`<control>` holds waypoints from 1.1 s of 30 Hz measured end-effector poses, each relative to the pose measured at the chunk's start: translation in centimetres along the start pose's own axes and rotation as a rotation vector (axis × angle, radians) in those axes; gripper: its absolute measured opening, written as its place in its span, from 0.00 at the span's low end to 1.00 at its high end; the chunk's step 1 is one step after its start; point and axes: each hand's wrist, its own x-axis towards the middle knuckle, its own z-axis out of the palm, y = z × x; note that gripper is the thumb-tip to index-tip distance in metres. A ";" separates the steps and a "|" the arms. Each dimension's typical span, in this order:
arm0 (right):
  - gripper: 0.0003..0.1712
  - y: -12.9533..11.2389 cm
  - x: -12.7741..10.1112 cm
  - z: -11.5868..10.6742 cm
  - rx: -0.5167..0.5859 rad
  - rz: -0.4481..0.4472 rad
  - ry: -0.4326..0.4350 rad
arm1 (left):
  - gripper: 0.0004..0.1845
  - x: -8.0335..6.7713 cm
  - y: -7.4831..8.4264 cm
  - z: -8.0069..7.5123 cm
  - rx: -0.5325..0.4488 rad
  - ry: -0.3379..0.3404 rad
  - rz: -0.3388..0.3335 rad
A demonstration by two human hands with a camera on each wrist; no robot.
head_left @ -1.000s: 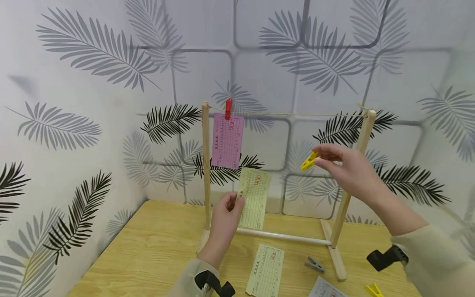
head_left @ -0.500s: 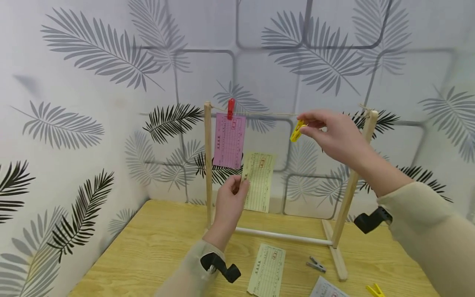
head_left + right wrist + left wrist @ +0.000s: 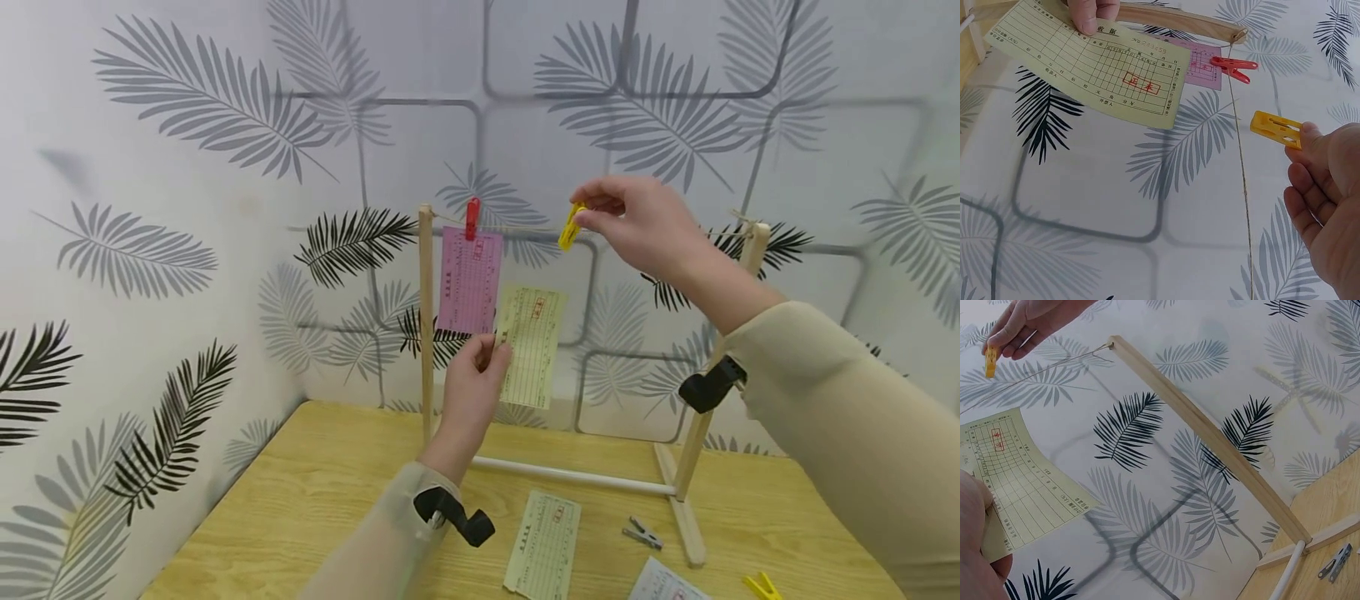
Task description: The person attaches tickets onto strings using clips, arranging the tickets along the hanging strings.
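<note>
My left hand pinches a pale yellow-green receipt slip by its left edge, holding it upright below the string. Between thumb and fingers of my right hand is a yellow clothespin, close to the string and above the slip's top edge. In the right wrist view the clothespin stands apart from the string. Left of the slip hangs a pink receipt slip, fastened to the string by a red clothespin.
The string runs between two wooden posts joined low down by a white rod. On the wooden table lie another yellow-green slip, a grey clothespin, a white slip and a second yellow clothespin.
My left hand has raised the yellow-green slip from near the rod toward the string. My right hand has moved up and to the left, carrying the yellow clothespin to string height.
</note>
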 end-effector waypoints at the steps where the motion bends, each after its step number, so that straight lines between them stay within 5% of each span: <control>1: 0.18 -0.1 0.3 0.0 -0.001 0.004 -0.001 | 0.07 0.1 0.1 0.0 -0.002 0.002 -0.003; 33: 0.15 -0.6 5.6 0.4 -0.031 0.067 -0.030 | 0.08 3.2 1.6 1.4 -0.076 0.046 -0.027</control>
